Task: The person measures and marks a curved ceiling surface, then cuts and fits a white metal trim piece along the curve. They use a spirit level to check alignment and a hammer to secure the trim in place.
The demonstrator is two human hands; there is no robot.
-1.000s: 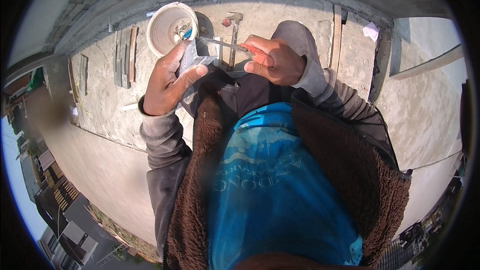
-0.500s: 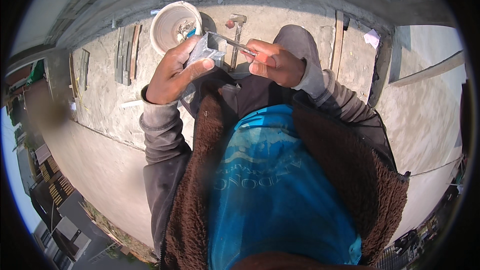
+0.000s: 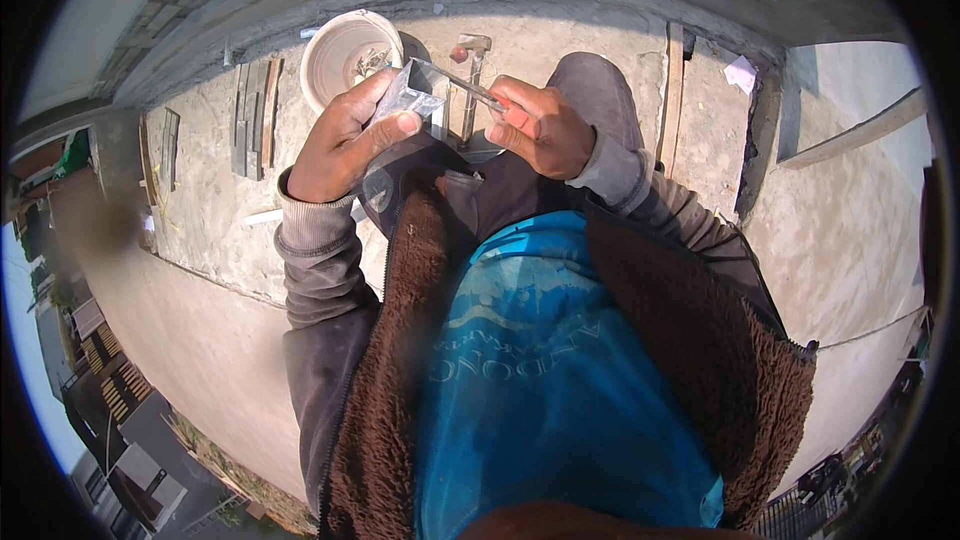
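My left hand (image 3: 345,135) grips a short piece of silvery metal channel (image 3: 408,95), thumb on its near side and fingers behind. Closed round the red-orange handle of a hand tool (image 3: 516,116) is my right hand (image 3: 550,130). The tool's long, narrow metal end (image 3: 455,80) reaches left to the channel's far upper edge and seems to touch it. Whether it has one blade or two cannot be made out. Both hands are held above my knees, in front of a pale bucket (image 3: 322,65) with scraps inside.
A hammer (image 3: 474,90) lies on the rough concrete floor beyond my hands, right of the bucket. Flat grey and brown strips (image 3: 255,115) lie at left, and a long wooden strip (image 3: 672,100) at right. A pale paper scrap (image 3: 741,74) lies farther right.
My right hand has shifted slightly left, and the channel has turned a little in my left hand. A bit of blue seen at the bucket before no longer shows.
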